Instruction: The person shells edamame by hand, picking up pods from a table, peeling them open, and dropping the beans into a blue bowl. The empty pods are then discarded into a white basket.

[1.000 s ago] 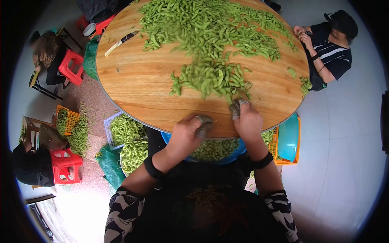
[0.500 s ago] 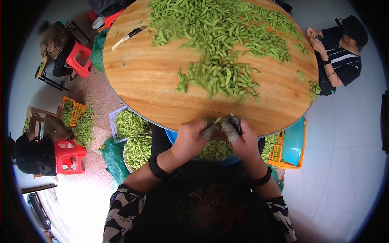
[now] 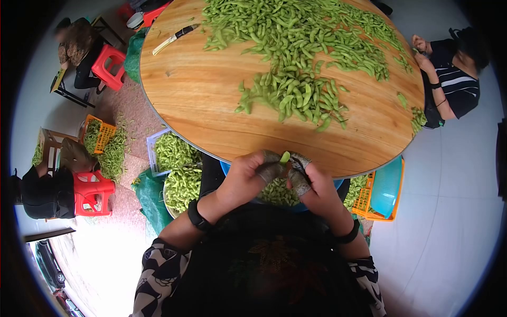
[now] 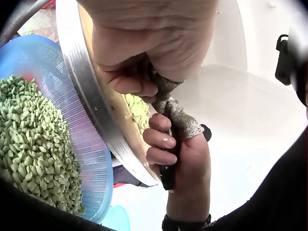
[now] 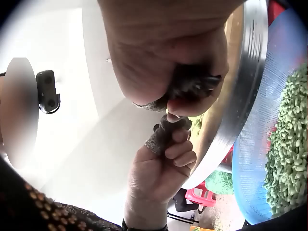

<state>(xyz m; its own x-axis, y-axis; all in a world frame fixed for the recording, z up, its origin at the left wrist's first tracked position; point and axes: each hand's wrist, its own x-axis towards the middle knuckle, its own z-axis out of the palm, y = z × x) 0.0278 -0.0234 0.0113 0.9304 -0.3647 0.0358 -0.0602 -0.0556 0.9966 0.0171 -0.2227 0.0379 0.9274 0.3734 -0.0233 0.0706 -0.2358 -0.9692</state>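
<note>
In the head view, my left hand (image 3: 245, 175) pinches a green soybean pod (image 3: 285, 157) between a thumb and forefinger wrapped in greyish covers. My right hand (image 3: 320, 186), its thumb and forefinger covered likewise, meets the pod from the other side, the fingertips of both hands close together. Three bare fingers of the right hand curl round a black-handled tool (image 4: 168, 177), seen in the left wrist view; its working end is hidden among the fingers. Both hands are over the near edge of the round wooden table (image 3: 211, 127). Below them, a blue basket (image 4: 91, 159) holds shelled beans (image 4: 36, 154).
A large heap of pods (image 3: 296, 37) spreads over the table, with a smaller pile (image 3: 301, 98) nearer me. A knife (image 3: 176, 39) lies at the left. Crates and baskets of pods flank my legs. Another person (image 3: 454, 76) sits at the right, others near red stools (image 3: 108, 66).
The right hand was at the small pile's near edge and came back to the left hand. A pod is now held between them. The head view has shifted slightly.
</note>
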